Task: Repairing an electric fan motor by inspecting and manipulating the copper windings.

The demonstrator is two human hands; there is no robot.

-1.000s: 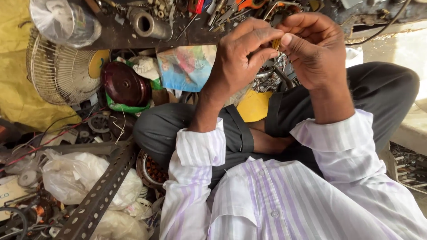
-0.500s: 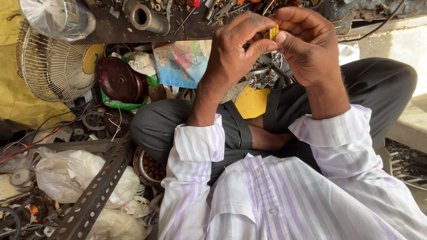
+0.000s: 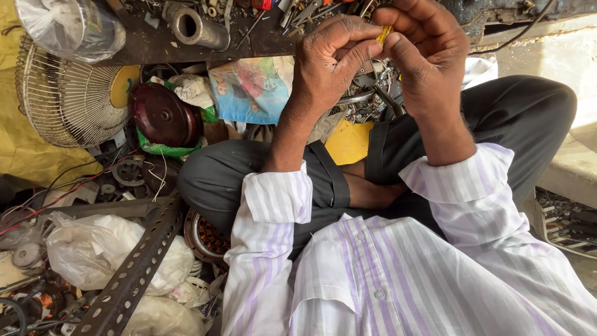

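Hands meet near the top of the view, just above the person's crossed legs. The left hand [image 3: 329,62] is curled almost shut, its thumb and fingertips pinching a small yellow piece [image 3: 385,32]. The right hand [image 3: 429,56] closes on the same piece from the other side, thumb pressed close against it, so both hands grip it between them; most of the piece is hidden by the fingers and its shape cannot be made out.

Just behind the hands runs the front edge of a dark counter [image 3: 149,43] crowded with small metal parts. A short grey pipe [image 3: 198,28] lies on it toward its left end, and a clear plastic bag [image 3: 68,28] sits at its left corner.

Below the counter's edge, on the floor, a fan guard [image 3: 62,102] with a yellow centre leans at the left, with a dark red round cover [image 3: 165,115] just beside it. A coloured picture sheet [image 3: 249,90] hangs under the counter near the left wrist. A perforated metal angle bar [image 3: 137,267] lies slanted across white plastic bags [image 3: 93,249] at the lower left.
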